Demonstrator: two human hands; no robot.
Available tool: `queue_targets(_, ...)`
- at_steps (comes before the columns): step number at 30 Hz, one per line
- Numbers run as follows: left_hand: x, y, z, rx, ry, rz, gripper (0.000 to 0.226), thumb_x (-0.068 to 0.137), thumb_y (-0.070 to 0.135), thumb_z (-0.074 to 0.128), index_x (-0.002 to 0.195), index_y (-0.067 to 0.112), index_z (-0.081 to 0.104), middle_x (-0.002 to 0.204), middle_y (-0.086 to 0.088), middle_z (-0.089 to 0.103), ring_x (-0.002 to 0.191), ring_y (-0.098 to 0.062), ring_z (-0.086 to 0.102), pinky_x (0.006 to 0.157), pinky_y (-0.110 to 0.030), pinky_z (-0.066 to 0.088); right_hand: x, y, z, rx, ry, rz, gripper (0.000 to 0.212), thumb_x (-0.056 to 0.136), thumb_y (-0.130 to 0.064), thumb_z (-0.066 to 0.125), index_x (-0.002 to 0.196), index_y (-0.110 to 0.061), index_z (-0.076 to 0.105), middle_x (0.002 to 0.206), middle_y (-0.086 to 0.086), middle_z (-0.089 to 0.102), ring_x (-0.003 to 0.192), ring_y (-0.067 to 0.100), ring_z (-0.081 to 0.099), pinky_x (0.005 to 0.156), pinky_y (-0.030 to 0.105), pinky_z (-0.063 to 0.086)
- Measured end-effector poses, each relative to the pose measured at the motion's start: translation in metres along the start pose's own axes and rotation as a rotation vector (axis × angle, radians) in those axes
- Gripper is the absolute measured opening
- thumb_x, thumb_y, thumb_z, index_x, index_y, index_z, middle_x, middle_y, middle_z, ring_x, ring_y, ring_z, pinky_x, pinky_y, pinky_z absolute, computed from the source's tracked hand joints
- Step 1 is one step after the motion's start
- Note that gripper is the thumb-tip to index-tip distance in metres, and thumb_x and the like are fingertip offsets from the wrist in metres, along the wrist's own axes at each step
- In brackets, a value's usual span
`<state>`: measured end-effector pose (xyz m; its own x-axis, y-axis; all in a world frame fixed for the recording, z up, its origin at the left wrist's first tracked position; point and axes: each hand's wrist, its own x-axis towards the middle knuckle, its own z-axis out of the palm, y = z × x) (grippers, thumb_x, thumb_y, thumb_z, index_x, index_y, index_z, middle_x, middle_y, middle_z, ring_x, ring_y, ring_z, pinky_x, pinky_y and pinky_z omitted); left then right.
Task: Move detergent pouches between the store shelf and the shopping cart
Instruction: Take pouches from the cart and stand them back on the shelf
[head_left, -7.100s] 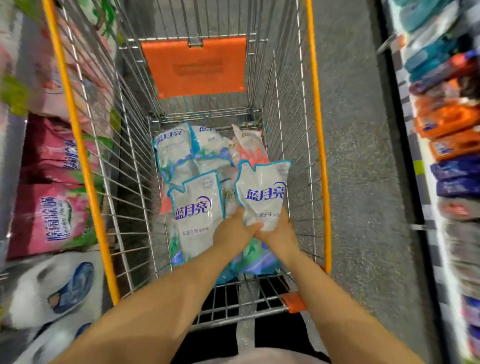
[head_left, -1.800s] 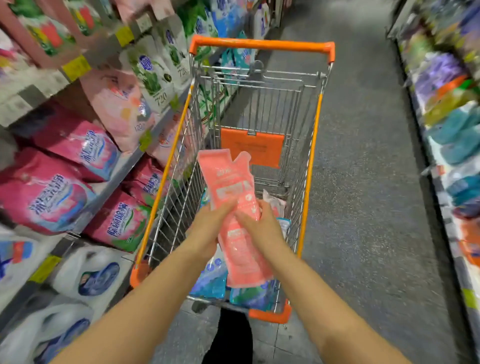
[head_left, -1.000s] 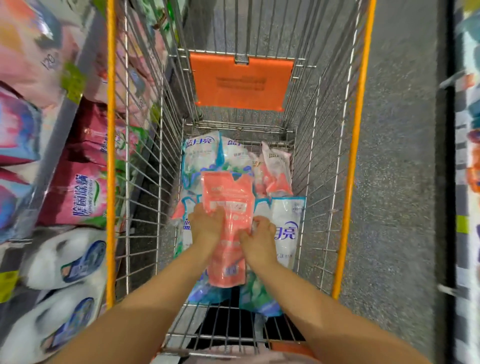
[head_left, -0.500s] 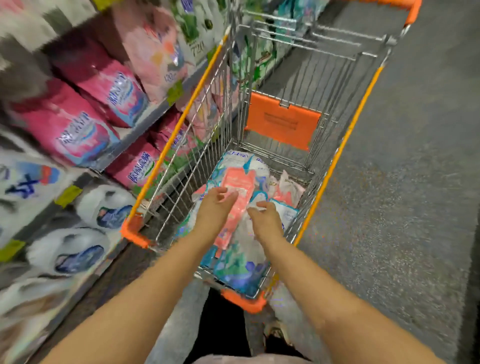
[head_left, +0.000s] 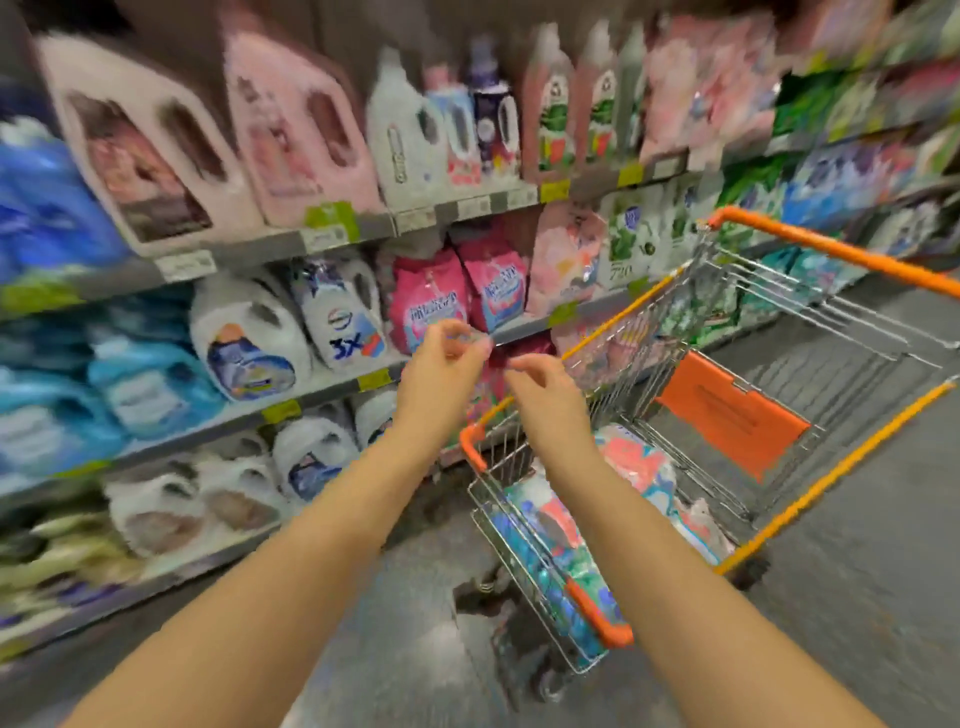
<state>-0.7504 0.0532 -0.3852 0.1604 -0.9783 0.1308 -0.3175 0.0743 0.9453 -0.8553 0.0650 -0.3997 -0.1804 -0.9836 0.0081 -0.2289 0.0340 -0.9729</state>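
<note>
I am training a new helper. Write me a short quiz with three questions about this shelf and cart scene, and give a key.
1. True or false: the left hand holds a pouch.
2. The coral pouch lies: A) on the floor, B) in the cart, C) on the shelf.
3. Fill in: the colour of the cart's handle is ___.
Key: 1 false; 2 B; 3 orange.

View: single head-worn wide-angle camera.
Facing: forward and down; store shelf (head_left: 260, 249) fills left and centre, shopping cart (head_left: 831, 252) lower right.
Nearness: shelf and cart both close.
</note>
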Motion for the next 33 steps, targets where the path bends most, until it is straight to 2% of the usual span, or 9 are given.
queue_targets(3,0.001,0.009,-0.075,0.014,0.095,0.057,0.017,0.091,0.027,0.056,0.105,0.021,0.047,0.082,0.008,0.054,0.075,-0.008,0.052,0.065,-0.016,0.04,-0.01,-0.049,0.057,0.025,-0.103,-0.139,0.01,0.09,-0.016,0.055,0.098,-0.019,0.06,0.087,-0.008,0.059,0.085,0.009,0.053,0.077,0.024,0.042)
queue_targets(6,0.002,0.014,-0.16,0.052,0.2,0.097,0.019,0.092,0.027,0.055,0.108,0.019,0.05,0.078,0.013,0.051,0.067,-0.001,0.048,0.057,-0.018,0.039,-0.023,-0.097,0.119,0.058,-0.19,-0.269,0.004,0.091,-0.02,0.055,0.092,-0.023,0.056,0.08,-0.016,0.056,0.075,0.003,0.052,0.069,0.023,0.041)
queue_targets(10,0.007,0.026,-0.271,0.144,0.325,0.162,0.011,0.091,0.03,0.056,0.1,0.024,0.055,0.079,0.015,0.055,0.069,0.004,0.051,0.061,-0.011,0.04,-0.042,-0.159,0.199,0.109,-0.294,-0.443,0.014,0.09,-0.018,0.056,0.081,-0.029,0.055,0.076,-0.016,0.057,0.069,-0.005,0.053,0.063,0.011,0.041)
queue_targets(13,0.013,0.036,-0.343,0.253,0.376,0.209,0.002,0.09,0.031,0.055,0.091,0.029,0.056,0.079,0.017,0.057,0.073,0.007,0.051,0.066,-0.012,0.04,-0.052,-0.198,0.253,0.119,-0.33,-0.54,0.017,0.09,-0.02,0.056,0.079,-0.033,0.054,0.078,-0.017,0.058,0.072,-0.005,0.052,0.071,0.018,0.043)
queue_targets(15,0.021,0.043,-0.383,0.312,0.402,0.253,0.009,0.09,0.029,0.055,0.082,0.033,0.054,0.076,0.016,0.058,0.072,0.006,0.052,0.072,-0.018,0.042,-0.054,-0.223,0.284,0.127,-0.348,-0.603,0.016,0.089,-0.019,0.056,0.08,-0.032,0.056,0.077,-0.017,0.058,0.073,-0.004,0.052,0.073,0.021,0.043)
queue_targets(20,0.052,0.057,-0.463,0.437,0.462,0.364,0.006,0.088,0.023,0.059,0.089,0.027,0.054,0.077,0.012,0.057,0.072,-0.001,0.053,0.071,-0.021,0.042,-0.039,-0.283,0.347,0.083,-0.396,-0.747,0.016,0.09,-0.02,0.056,0.078,-0.031,0.056,0.074,-0.017,0.059,0.073,0.0,0.055,0.073,0.024,0.044)
queue_targets(24,0.089,0.076,-0.509,0.597,0.482,0.416,0.014,0.088,0.03,0.058,0.1,0.022,0.057,0.089,0.006,0.061,0.084,-0.01,0.056,0.079,-0.025,0.043,-0.004,-0.329,0.386,0.061,-0.444,-0.869,0.017,0.088,-0.021,0.058,0.075,-0.032,0.057,0.075,-0.013,0.062,0.074,0.004,0.058,0.072,0.024,0.045)
queue_targets(29,0.157,0.099,-0.558,0.771,0.531,0.463,0.018,0.087,0.034,0.058,0.101,0.023,0.056,0.093,0.004,0.062,0.088,-0.012,0.059,0.078,-0.024,0.043,0.056,-0.391,0.432,0.012,-0.507,-0.996,0.011,0.087,-0.024,0.059,0.078,-0.032,0.06,0.079,-0.009,0.065,0.079,0.011,0.061,0.075,0.028,0.046)
queue_targets(33,0.207,0.104,-0.598,0.899,0.588,0.462,0.025,0.088,0.035,0.057,0.109,0.02,0.056,0.098,0.005,0.058,0.093,-0.013,0.056,0.085,-0.028,0.042,0.097,-0.431,0.479,-0.038,-0.537,-1.074,0.017,0.086,-0.024,0.06,0.075,-0.036,0.056,0.079,-0.012,0.062,0.076,0.006,0.057,0.073,0.025,0.043)
